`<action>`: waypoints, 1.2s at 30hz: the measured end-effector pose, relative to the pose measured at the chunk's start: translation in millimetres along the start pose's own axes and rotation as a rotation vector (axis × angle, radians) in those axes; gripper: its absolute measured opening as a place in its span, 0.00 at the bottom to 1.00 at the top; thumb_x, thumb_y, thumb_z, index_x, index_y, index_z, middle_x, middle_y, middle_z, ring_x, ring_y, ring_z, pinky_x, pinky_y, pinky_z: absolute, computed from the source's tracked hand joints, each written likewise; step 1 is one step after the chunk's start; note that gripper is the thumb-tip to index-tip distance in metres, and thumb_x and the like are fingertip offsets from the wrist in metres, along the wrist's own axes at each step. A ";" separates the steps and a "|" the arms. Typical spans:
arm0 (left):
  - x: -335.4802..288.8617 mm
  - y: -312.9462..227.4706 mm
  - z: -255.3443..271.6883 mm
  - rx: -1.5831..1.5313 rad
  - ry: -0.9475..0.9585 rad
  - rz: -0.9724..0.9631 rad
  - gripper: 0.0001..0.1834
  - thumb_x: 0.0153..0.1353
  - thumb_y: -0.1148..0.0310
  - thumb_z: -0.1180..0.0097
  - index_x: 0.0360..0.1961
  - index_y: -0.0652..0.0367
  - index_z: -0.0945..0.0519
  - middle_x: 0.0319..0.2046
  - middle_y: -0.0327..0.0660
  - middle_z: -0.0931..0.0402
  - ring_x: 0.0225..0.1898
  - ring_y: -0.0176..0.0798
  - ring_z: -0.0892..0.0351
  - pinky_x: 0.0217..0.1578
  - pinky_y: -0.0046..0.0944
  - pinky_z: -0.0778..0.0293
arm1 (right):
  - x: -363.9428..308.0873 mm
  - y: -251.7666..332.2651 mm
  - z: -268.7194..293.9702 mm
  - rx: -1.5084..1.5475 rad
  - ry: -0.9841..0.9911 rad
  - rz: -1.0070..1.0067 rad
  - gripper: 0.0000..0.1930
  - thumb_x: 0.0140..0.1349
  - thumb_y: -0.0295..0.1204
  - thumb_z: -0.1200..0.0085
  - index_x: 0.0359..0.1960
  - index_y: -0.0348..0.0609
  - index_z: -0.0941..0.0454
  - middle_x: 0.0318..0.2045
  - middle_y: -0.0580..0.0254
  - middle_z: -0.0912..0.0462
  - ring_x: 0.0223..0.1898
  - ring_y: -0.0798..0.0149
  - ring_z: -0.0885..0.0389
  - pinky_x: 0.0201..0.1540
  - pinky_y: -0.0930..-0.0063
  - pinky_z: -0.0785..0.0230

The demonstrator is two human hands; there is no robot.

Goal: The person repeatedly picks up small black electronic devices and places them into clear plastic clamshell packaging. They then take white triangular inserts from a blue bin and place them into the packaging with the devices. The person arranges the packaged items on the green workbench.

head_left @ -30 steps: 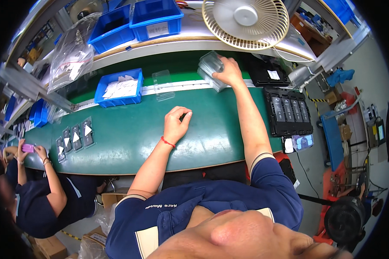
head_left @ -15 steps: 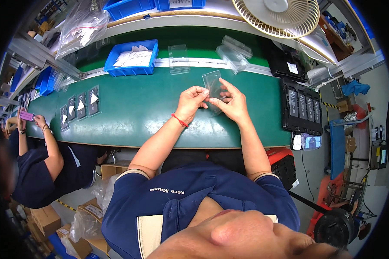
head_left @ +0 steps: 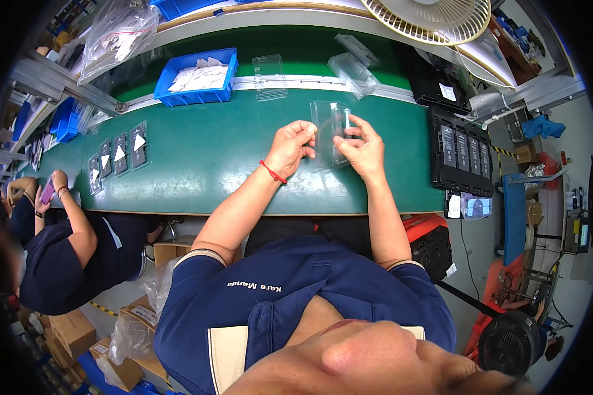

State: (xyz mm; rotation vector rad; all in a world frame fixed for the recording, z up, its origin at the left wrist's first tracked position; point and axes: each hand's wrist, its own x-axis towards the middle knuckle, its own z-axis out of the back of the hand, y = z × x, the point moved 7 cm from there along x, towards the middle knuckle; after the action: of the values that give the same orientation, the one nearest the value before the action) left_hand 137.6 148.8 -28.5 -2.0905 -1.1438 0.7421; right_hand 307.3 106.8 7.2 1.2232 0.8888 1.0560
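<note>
A clear plastic blister case (head_left: 331, 131) is held up just above the green belt (head_left: 230, 171), roughly in the middle of the bench in front of the person. The left hand (head_left: 291, 146) pinches its left edge with fingers closed on the plastic, and the right hand (head_left: 359, 148) grips the right side, thumb and fingers curled around it, so both hands are clamped on the same case and sit close together. Further back along the white rail lies another empty clear case (head_left: 270, 76), and to its right a small heap of clear cases (head_left: 354, 62). A blue bin (head_left: 197, 78) with white slips stands to the left of those. Down the belt to the left, a row of packed cases (head_left: 118, 157) lies flat. A black tray (head_left: 464, 158) of dark parts sits at the right end, and a white fan (head_left: 428, 16) hangs above the far edge. A co-worker's hand (head_left: 58, 181) rests at the belt's near left edge.
</note>
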 end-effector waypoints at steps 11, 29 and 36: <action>-5.3 -24.3 9.0 0.950 -0.251 -0.060 0.14 0.63 0.69 0.43 0.46 0.66 0.21 0.22 0.35 0.24 0.19 0.26 0.29 0.19 0.29 0.30 | 3.7 62.8 12.7 -1.073 -0.258 0.263 0.39 0.46 0.53 0.34 0.56 0.41 0.26 0.51 0.45 0.22 0.55 0.44 0.27 0.54 0.56 0.30; -28.9 -105.2 20.8 1.131 -0.537 -0.819 0.17 0.49 0.77 0.36 0.42 0.58 0.20 0.42 0.45 0.23 0.32 0.40 0.22 0.34 0.38 0.25 | 109.6 38.9 -154.7 0.073 0.418 -0.199 0.30 0.55 0.49 0.44 0.50 0.35 0.28 0.38 0.48 0.21 0.28 0.56 0.19 0.29 0.63 0.22; -48.8 -94.0 -40.0 1.336 0.004 -1.204 0.12 0.46 0.77 0.36 0.35 0.58 0.18 0.39 0.43 0.22 0.38 0.46 0.21 0.37 0.40 0.27 | 48.5 32.7 -90.9 0.380 0.424 -0.368 0.23 0.64 0.43 0.53 0.52 0.36 0.31 0.44 0.45 0.25 0.24 0.61 0.20 0.18 0.72 0.24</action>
State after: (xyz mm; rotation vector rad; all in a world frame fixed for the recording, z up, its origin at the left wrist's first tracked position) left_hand 95.8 135.6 75.9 -0.1761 -1.1172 0.5572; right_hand 230.5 180.3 27.1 1.0933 1.6352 0.8802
